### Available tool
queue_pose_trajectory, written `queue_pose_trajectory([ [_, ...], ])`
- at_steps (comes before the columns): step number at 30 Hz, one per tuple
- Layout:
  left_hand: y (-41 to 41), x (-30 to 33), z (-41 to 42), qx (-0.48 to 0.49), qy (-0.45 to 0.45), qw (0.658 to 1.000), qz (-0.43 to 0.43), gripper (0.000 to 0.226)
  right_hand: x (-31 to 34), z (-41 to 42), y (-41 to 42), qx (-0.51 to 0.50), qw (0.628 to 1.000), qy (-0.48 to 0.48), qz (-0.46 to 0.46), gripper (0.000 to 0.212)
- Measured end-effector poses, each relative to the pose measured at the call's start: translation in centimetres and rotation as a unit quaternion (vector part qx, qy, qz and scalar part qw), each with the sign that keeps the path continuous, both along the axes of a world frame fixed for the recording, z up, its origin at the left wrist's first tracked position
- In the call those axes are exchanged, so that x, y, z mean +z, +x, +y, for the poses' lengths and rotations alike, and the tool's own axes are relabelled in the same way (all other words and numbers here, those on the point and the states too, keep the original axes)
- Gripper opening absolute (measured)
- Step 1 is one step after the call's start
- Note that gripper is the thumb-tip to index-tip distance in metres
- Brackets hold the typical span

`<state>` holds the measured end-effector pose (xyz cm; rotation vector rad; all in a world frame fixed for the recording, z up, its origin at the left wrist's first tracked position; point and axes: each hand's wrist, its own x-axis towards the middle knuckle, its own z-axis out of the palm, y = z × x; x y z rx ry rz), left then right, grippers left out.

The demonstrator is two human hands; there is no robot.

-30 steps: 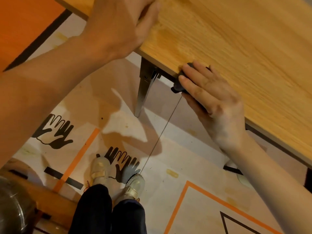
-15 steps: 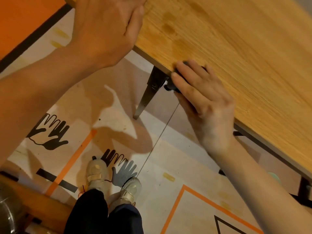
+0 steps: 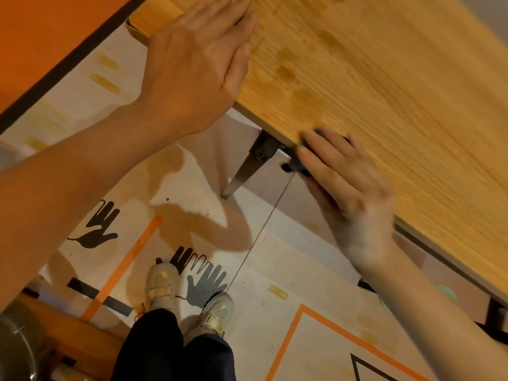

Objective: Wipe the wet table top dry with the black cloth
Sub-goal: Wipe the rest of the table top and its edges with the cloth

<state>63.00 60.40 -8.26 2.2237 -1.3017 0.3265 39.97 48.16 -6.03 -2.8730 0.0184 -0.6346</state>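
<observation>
The right hand (image 3: 349,188) has slid the cloth (image 3: 298,163) a little leftward along the table (image 3: 384,78) edge, toward the leg (image 3: 247,166); its fingers lie fairly straight, pressing the cloth, which peeks out black at the rim. The left hand (image 3: 198,67) now rests flat, fingers extended, near the corner. Dark damp patches (image 3: 288,70) remain further in, so drying looks unfinished.

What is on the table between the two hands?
In the head view, only wooden table top with darker wet patches lies between the left hand and right hand.
</observation>
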Motion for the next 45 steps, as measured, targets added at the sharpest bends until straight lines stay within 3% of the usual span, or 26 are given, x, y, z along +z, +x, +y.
queue_pose_trajectory([
  [4,0.1,0.4,0.2,-0.009,0.032,0.999,-0.014,0.052,-0.1,1.5,4.3,0.026,1.0,0.014,0.004,0.032],
  [10,0.3,0.4,0.3,-0.011,0.05,0.999,-0.001,0.054,2.1,-2.4,-6.2,-0.04,0.994,0.03,0.093,0.038],
  [16,0.3,0.6,0.4,-0.022,0.075,0.997,-0.007,0.055,3.1,-2.8,-2.6,-0.062,0.978,0.166,0.106,0.034],
  [19,0.3,0.7,0.6,-0.023,0.084,0.996,-0.013,0.055,3.5,-5.4,0.9,-0.148,0.958,0.233,0.081,0.031],
  [22,0.2,0.6,0.6,-0.018,0.088,0.996,-0.015,0.055,3.6,-7.5,4.8,-0.286,0.923,0.255,0.043,0.029],
  [24,0.2,0.7,0.5,-0.017,0.084,0.996,-0.015,0.055,3.3,-6.0,5.5,-0.324,0.906,0.268,0.045,0.034],
  [28,-0.2,0.7,0.7,-0.018,0.072,0.997,-0.016,0.053,3.0,1.2,1.9,-0.227,0.938,0.245,0.094,0.041],
  [31,-0.2,1.1,0.5,-0.022,0.084,0.996,0.002,0.054,3.5,0.2,2.2,-0.18,0.946,0.242,0.115,0.041],
  [34,0.0,1.3,0.3,-0.018,0.103,0.994,0.02,0.056,3.6,-3.6,5.6,-0.223,0.937,0.248,0.103,0.038],
  [39,0.1,1.6,0.8,-0.041,0.123,0.991,0.039,0.057,3.4,-5.6,9.4,-0.346,0.878,0.331,0.008,0.036],
  [45,3.4,3.1,0.8,-0.062,0.108,0.99,0.065,0.057,3.3,3.4,5.1,-0.199,0.934,0.289,0.07,0.037],
])
